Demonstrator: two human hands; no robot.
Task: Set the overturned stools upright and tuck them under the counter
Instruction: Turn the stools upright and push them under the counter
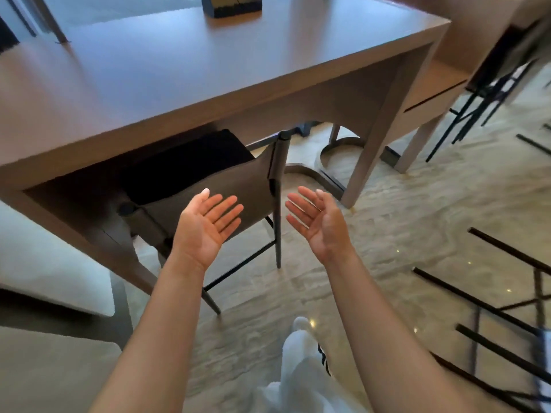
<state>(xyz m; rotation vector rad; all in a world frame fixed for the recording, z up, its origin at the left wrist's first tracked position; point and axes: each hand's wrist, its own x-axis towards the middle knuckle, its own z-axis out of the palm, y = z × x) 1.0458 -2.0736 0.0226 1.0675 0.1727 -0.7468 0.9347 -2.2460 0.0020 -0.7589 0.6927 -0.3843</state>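
A brown stool (238, 180) with a low backrest and thin black legs stands upright, its dark seat tucked under the brown counter (208, 73). My left hand (208, 225) hovers palm up just in front of the backrest, fingers spread, holding nothing. My right hand (316, 219) is also palm up and open, a little to the right of the stool's rear post, apart from it. At the lower right the black legs of an overturned stool (501, 308) lie across the floor, partly cut off by the frame edge.
More stools (489, 93) stand under a second counter at the far right. A curved metal base (328, 162) sits on the pale marbled floor under the counter. White cushioned seating (53, 281) is at the left. A dark block (231, 5) stands on the counter top.
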